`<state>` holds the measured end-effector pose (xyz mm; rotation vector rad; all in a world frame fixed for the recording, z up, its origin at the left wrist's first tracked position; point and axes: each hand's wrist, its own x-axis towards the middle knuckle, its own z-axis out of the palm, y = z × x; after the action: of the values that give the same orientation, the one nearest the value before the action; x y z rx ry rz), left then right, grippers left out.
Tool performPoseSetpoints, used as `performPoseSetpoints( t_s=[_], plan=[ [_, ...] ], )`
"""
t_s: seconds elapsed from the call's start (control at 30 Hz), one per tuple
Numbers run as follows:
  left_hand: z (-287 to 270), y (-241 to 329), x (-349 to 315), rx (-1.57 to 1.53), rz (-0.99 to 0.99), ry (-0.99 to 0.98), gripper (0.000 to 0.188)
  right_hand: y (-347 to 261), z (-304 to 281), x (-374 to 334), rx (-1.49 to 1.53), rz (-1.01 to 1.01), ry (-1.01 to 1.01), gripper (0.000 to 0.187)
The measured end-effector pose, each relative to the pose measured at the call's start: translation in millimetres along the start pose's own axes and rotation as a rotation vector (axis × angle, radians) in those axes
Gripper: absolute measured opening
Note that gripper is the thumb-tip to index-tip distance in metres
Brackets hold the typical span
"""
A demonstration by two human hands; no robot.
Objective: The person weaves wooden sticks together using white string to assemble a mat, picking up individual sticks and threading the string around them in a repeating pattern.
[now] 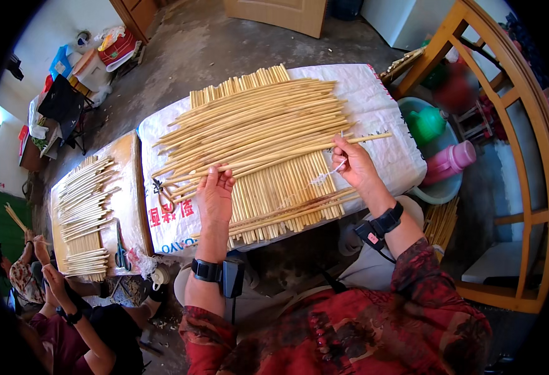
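A long pale stick lies slantwise across a mat of similar sticks, its right end reaching past the pile. Near its left end, my left hand pinches it between thumb and fingers. My right hand is closed round the stick further right, with thin white string trailing from the fingers. Above my hands lies a layer of loose long sticks. Below them, shorter sticks stand side by side, crossed near the front edge by darker sticks.
A white printed sack covers the table. To the left, a second table carries more sticks and scissors; two people sit beside it. At right stand a wooden frame and a basin with green and pink jugs.
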<state>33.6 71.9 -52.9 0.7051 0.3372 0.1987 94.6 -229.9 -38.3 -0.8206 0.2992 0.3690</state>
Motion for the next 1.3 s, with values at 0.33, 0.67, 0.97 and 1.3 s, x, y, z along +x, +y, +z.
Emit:
performPoseSetpoints(
  t_s=[0.33,0.67,0.97,1.3],
  plan=[
    [-0.6,6.4,-2.6,0.002,0.051,0.067,0.017,4.6,-8.2,2.3,0.091,-0.057,0.051,0.016],
    [-22.5,14.1,7.9,-0.036,0.103,0.128,0.021,3.9,-8.5,0.0,0.053,-0.026,0.01,0.016],
    [3.8,-16.2,-12.9,0.066,-0.025,-0.032,0.017,11.4,-12.6,1.2,0.038,-0.008,-0.007,0.017],
    [4.7,-19.4,-17.1,0.054,-0.069,-0.044,0.015,12.9,-8.3,-0.5,-0.019,-0.018,-0.012,0.018]
  ],
)
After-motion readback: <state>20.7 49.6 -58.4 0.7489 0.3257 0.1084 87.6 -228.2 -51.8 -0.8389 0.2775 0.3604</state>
